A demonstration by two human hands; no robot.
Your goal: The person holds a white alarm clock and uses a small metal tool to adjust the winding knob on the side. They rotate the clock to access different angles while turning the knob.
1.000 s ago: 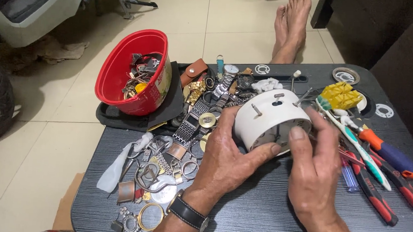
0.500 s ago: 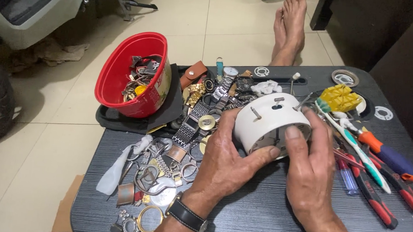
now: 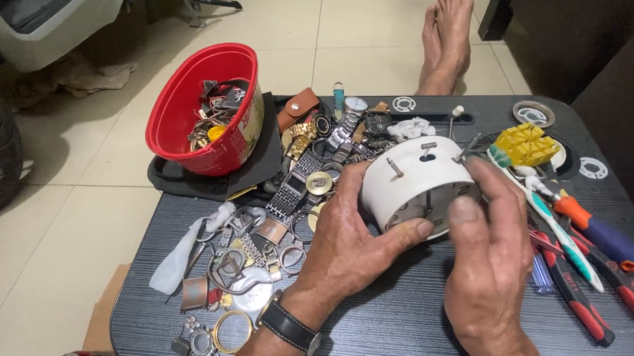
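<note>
A small round white alarm clock (image 3: 419, 184) is held up off the dark counter (image 3: 396, 317), clamped between both hands. The left hand (image 3: 345, 251) is wrapped around its near-left rim, thumb pressed under the dial edge, a black-strapped wristwatch (image 3: 290, 325) worn on that wrist. The right hand (image 3: 491, 264) is closed on the right side, thumb on the dial edge and fingers hooked over the top.

It looks like a light plastic shell, fairly stiff but smooth, so it could be slippery. The clear dial cover and the thin winding keys (image 3: 428, 147) sticking out of the back are probably the fragile bits, so the rim seems the best place for a grip, which is where it's being held now.

Just right of the right hand, red-handled pliers (image 3: 580, 300), a toothbrush (image 3: 552, 217) and an orange-and-blue screwdriver (image 3: 602, 233) are laid out. Left of the left hand, watch bands and cases (image 3: 286, 198) are heaped. Further out, a red bowl (image 3: 206, 111) of parts and a yellow block (image 3: 525, 144) can be seen, with bare feet (image 3: 446, 38) on the floor beyond.
</note>
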